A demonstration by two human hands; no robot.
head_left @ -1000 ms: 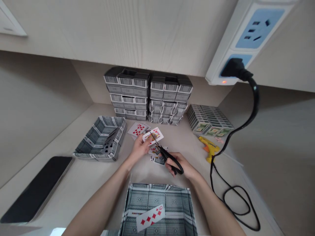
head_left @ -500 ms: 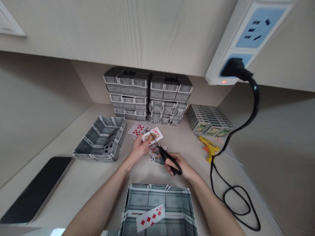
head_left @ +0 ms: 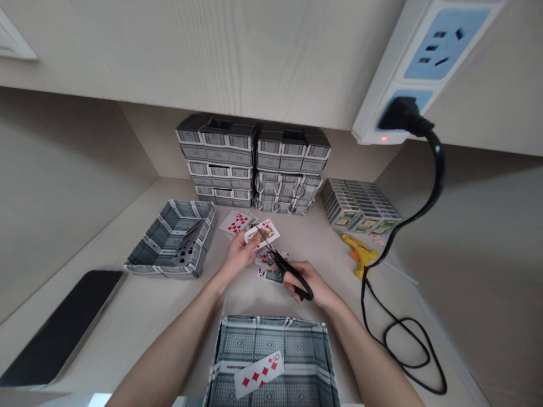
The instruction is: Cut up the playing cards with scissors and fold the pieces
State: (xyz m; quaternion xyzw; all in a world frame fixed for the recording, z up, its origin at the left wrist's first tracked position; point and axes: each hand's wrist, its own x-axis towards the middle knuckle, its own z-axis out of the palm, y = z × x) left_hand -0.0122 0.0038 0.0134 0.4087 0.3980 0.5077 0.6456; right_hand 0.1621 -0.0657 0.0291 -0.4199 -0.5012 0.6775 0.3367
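Note:
My left hand (head_left: 242,252) pinches a red-suited face playing card (head_left: 270,229) by its near left edge. Black-handled scissors (head_left: 292,274) are gripped in my right hand (head_left: 306,282), and their blades lie across that card. Whether the blades have cut into it I cannot tell. Below the card, several loose cards (head_left: 265,260) lie on the desk, partly hidden by the scissors and my fingers. A ten-like hearts card (head_left: 235,222) rests just beyond my left hand. Nearest me, a box made of playing cards (head_left: 300,343) holds a cut strip of a diamonds card (head_left: 259,375).
At left stands another card-covered box (head_left: 142,265) with cards inside, beside a black phone-like slab (head_left: 63,328). Stacked card boxes (head_left: 216,141) line the back. On the right are card packs (head_left: 360,206), a yellow glue gun (head_left: 360,254), its black cord, and a power strip (head_left: 424,68).
The whole view has shifted very slightly. My hands, the card and the scissors keep nearly the same positions relative to one another.

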